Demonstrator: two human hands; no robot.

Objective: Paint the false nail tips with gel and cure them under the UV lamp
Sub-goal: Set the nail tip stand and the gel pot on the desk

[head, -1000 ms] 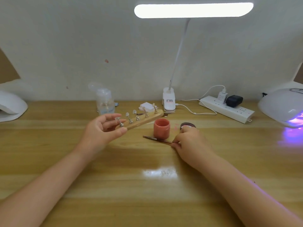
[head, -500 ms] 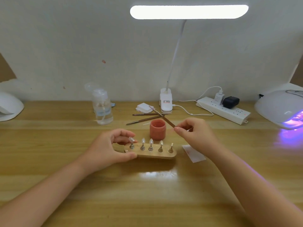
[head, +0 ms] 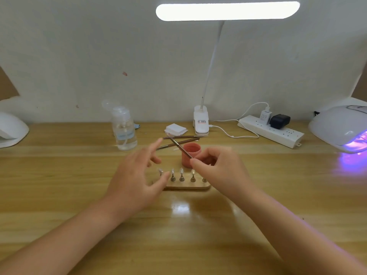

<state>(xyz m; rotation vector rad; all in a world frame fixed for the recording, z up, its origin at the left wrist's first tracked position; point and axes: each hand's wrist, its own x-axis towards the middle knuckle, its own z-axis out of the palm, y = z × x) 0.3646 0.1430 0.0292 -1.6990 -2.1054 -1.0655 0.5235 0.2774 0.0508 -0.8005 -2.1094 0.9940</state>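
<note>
A small wooden block (head: 187, 187) carrying a row of clear false nail tips on little metal pegs (head: 181, 174) lies flat on the wooden bench (head: 59, 195), between the two hands. The right hand (head: 220, 169) pinches a thin brown brush (head: 180, 147) between thumb and fingertips, its shaft slanting up and left across a squat pink gel jar (head: 191, 154) just behind the block. The left hand (head: 137, 181) is spread, fingers loose; its thumb seems to touch the block's left end, though blur makes this unsure. Two more slim brushes (head: 182, 138) lie behind the jar. At the bench's far right a white domed UV lamp (head: 337, 126) glows purple.
</note>
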